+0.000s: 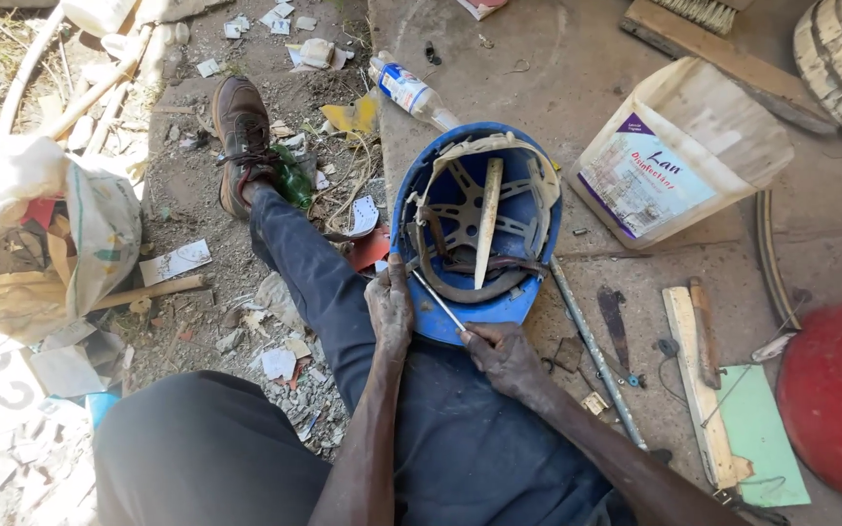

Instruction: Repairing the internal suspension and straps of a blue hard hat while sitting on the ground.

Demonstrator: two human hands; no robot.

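A blue hard hat [528, 302] lies upside down on my lap, its grey inner webbing and a pale strip showing. My left hand [388, 310] grips the hat's near left rim. My right hand [505, 358] pinches the end of a thin metal rod [438, 300], whose tip points up-left into the hat near my left fingers. A dark curved strap lies inside the hat's lower part.
A white jerrycan [679, 151] lies right of the hat, a plastic bottle [411, 93] above it. A long metal bar [592, 346], a knife, a wooden strip [694, 380] and a green sheet lie at right, beside a red round thing [840, 399]. A white sack [46, 234] sits left among rubble.
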